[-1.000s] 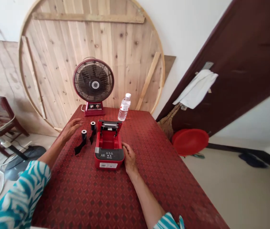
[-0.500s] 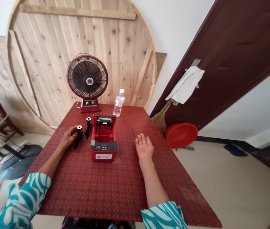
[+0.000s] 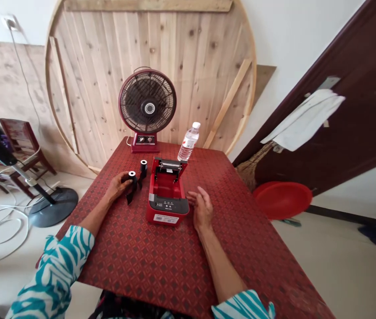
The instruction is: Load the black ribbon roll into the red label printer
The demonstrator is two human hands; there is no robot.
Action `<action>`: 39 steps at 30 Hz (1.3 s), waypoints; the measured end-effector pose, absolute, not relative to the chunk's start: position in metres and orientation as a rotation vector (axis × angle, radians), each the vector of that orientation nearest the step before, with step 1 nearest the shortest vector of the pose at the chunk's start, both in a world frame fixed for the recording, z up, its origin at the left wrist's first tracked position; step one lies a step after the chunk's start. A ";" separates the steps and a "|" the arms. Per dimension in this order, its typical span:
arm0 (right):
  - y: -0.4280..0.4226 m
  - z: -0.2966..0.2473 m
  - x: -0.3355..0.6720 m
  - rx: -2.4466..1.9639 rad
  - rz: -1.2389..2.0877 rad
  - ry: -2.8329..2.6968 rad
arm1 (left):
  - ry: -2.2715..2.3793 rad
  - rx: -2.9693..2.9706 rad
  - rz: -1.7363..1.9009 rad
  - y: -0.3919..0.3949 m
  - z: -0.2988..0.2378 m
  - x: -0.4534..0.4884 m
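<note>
A red and black label printer (image 3: 167,204) stands on the table with its lid (image 3: 170,166) raised and its red inner bay exposed. To its left are two small black rolls with white cores, each trailing a loose black strip. My left hand (image 3: 119,185) has its fingers curled against the nearer black roll (image 3: 132,178). The farther roll (image 3: 143,166) stands apart, close to the printer's rear left corner. My right hand (image 3: 202,208) holds nothing; its fingers are apart and partly bent, with the tips beside the printer's right wall.
On the patterned red table (image 3: 124,252) stand a dark red fan (image 3: 148,108) and a water bottle (image 3: 188,142) behind the printer. A red basin (image 3: 283,200) is on the right, below a white cloth (image 3: 304,117). A black stand base (image 3: 53,206) and white cables lie left.
The view has turned left, so everything appears farther right. My right hand has come closer to the printer's right side and turned inward. My left hand stays at the nearer roll.
</note>
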State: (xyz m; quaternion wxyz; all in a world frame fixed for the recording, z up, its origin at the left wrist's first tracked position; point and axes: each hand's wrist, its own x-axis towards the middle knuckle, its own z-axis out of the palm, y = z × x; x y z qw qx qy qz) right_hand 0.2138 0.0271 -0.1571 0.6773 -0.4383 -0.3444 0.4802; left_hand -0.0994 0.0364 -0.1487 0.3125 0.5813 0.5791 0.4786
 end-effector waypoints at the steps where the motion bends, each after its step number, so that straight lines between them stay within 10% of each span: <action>1: 0.026 -0.157 0.213 -1.007 1.067 -0.804 | 1.531 1.527 1.259 0.036 -0.148 -0.099; 12: 0.022 -0.149 0.211 -1.153 0.886 -1.157 | 1.338 1.315 1.495 0.010 -0.113 -0.083; 39: 0.032 -0.160 0.213 -1.046 0.868 -1.312 | 1.460 2.573 0.188 0.044 -0.041 0.018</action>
